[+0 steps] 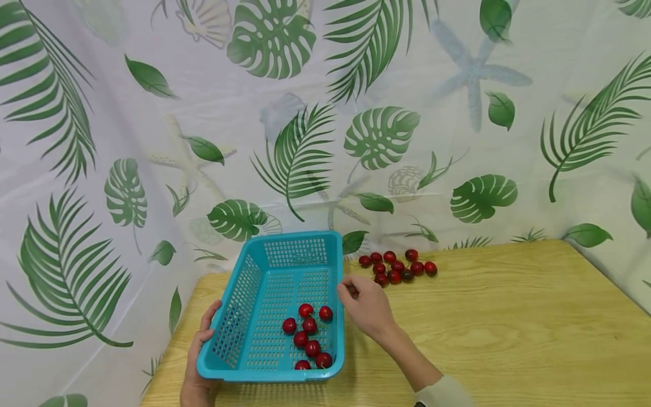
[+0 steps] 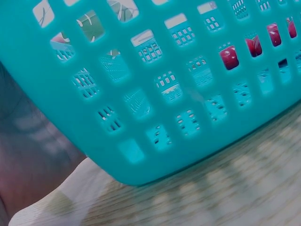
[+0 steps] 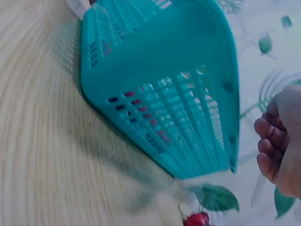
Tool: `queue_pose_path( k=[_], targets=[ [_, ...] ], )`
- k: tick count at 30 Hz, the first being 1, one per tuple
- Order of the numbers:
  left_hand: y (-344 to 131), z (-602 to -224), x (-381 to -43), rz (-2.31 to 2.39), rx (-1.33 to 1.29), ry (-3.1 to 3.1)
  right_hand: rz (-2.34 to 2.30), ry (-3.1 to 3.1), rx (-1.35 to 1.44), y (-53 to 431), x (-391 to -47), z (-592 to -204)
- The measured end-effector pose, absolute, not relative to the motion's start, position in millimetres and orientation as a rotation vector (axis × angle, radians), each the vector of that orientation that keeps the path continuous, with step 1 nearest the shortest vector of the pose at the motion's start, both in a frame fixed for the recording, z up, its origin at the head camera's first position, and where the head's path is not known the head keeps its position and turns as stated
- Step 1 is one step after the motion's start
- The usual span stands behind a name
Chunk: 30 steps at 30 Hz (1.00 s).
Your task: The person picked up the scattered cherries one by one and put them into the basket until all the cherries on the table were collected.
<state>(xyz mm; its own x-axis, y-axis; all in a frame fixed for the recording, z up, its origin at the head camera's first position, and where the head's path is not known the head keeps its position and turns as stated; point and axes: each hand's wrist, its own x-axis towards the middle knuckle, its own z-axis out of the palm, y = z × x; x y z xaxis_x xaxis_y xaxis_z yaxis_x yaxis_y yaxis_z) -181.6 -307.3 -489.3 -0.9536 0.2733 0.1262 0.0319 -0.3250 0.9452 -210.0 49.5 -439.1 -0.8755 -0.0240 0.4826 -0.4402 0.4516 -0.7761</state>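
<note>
A blue-green plastic basket (image 1: 274, 375) with slotted walls stands at the left of the wooden table. Several red cherries (image 1: 309, 325) lie inside it, toward the near right corner. My left hand (image 1: 197, 362) grips the basket's left side from outside, its fingers (image 1: 209, 314) at the wall below the rim. Just outside the basket's right rim is my right hand (image 1: 368, 308), fingers curled in toward the palm. The right wrist view shows those curled fingers (image 3: 267, 143) with no cherry visible among them. More cherries (image 1: 398, 265) lie in a loose group beyond this hand.
The wooden table (image 1: 488, 322) extends to the right of the basket. Behind and to the left hangs a white sheet (image 1: 315, 186) printed with green leaves, meeting the table's back edge close to the loose cherries. One cherry (image 3: 196, 219) shows low in the right wrist view.
</note>
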Motion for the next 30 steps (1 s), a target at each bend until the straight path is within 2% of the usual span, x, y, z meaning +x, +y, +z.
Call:
queue_pose_path(
  k=[12, 30],
  targets=[
    [-307.9, -488.6, -181.4, 2.402, 0.4, 1.728, 1.563, -2.303, 0.203, 100.2, -200.3, -449.9],
    [-310.0, -488.1, -181.3, 2.423, 0.458, 1.61, 1.584, -2.404, 0.004, 135.1, -198.0, -453.9]
  ],
)
